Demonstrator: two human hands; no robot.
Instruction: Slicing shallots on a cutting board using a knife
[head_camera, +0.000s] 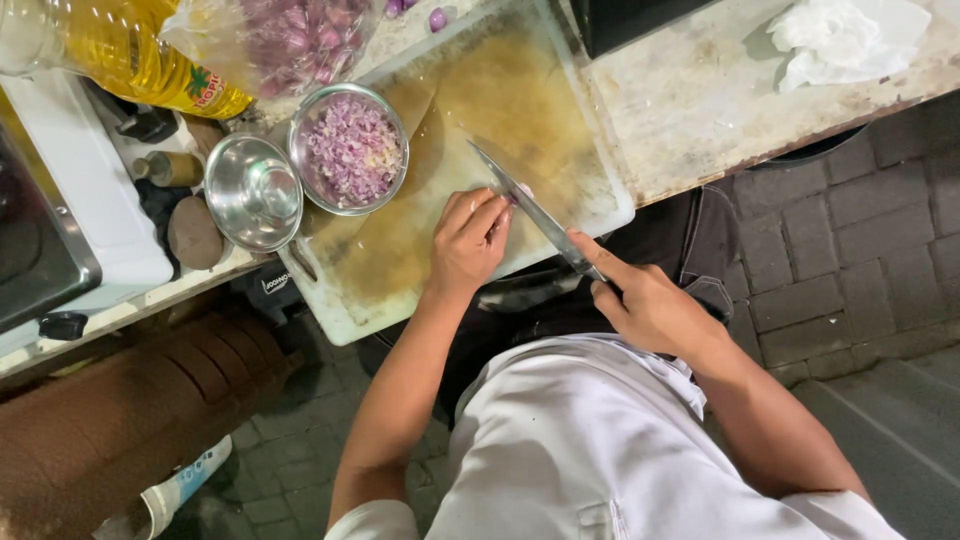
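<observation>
Mid-slice: my right hand (650, 300) grips the knife (530, 210), forefinger along its spine, blade angled over the cutting board (380, 280). My left hand (468, 240) is curled tight on what looks like a shallot (522, 190), mostly hidden, near the board's front edge. Next cut likely needs knuckles kept clear. Bowl of chopped shallot (350, 150) sits at the board's left corner, empty steel bowl (252, 190) beside it, oil bottle (130, 50) behind.

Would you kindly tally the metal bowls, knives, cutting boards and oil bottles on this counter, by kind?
Metal bowls: 2, one with chopped shallots, one empty
Knives: 1, in the right hand
Cutting boards: 1
Oil bottles: 1
Total: 5
</observation>
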